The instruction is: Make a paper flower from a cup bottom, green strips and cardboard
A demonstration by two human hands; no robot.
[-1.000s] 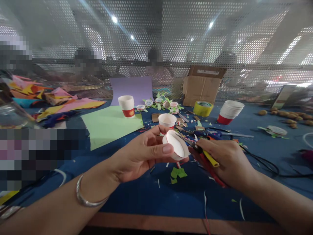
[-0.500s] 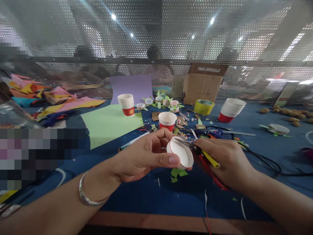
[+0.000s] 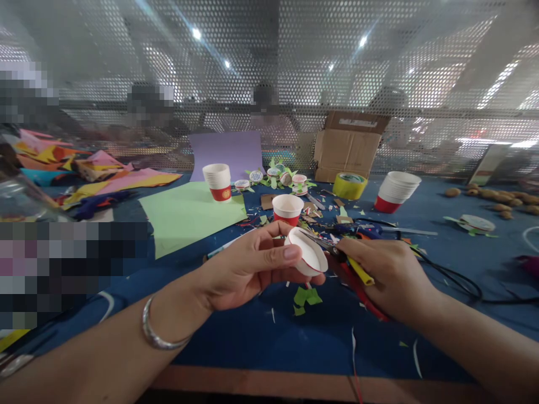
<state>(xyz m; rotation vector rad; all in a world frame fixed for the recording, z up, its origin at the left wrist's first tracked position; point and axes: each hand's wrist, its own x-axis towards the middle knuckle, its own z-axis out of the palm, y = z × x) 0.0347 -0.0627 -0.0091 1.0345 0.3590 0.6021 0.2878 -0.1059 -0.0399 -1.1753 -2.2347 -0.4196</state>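
My left hand (image 3: 256, 261) pinches a cut-down paper cup bottom (image 3: 309, 255), thumb inside its wall and fingers beneath. The piece is white with a thin red line along its edge. In my right hand (image 3: 387, 275) is a pair of scissors (image 3: 356, 269) with red and yellow handles; its blades reach the cup bottom's far rim. Just behind my hands stands a red and white paper cup (image 3: 288, 209). Green paper scraps (image 3: 306, 297) lie on the table below the cup bottom.
Stacked paper cups (image 3: 218, 182) stand on light green paper (image 3: 185, 216), and another stack (image 3: 396, 191) is at the right. Small cup crafts with green paper (image 3: 275, 175), yellow tape (image 3: 350, 185) and a cardboard box (image 3: 349, 151) sit behind. A black cable (image 3: 455, 275) runs rightward.
The cup bottom has tilted and shifted slightly up and left in my left hand. The scissors stay at its rim, my right hand nearly in place.
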